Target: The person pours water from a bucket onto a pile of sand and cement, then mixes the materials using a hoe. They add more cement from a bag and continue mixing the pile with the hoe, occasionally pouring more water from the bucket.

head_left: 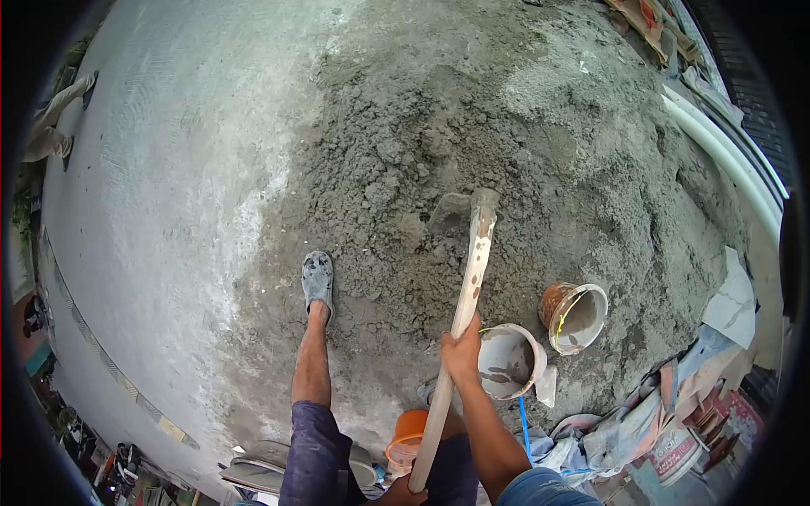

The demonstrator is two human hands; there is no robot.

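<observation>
A long wooden-handled hoe (460, 316) runs from the bottom middle up to the mixed mortar. My right hand (461, 350) is wrapped round the middle of its handle. Low in the view, my left hand (403, 492) grips the handle's near end, partly cut off by the frame's edge. The hoe's blade (450, 212) sits in the heap of wet, lumpy grey mortar (371, 160), its lower edge hidden. Just right of my right hand stands a white bucket (511, 363) with grey residue inside.
A second stained bucket (582, 316) with a yellow handle stands beyond the white one. An orange bucket (408, 434) is by my legs. My shoe (318, 278) is at the heap's left edge. Sacks (620, 443) and white pipes (726, 156) line the right. Another person's legs (59, 126) show far left.
</observation>
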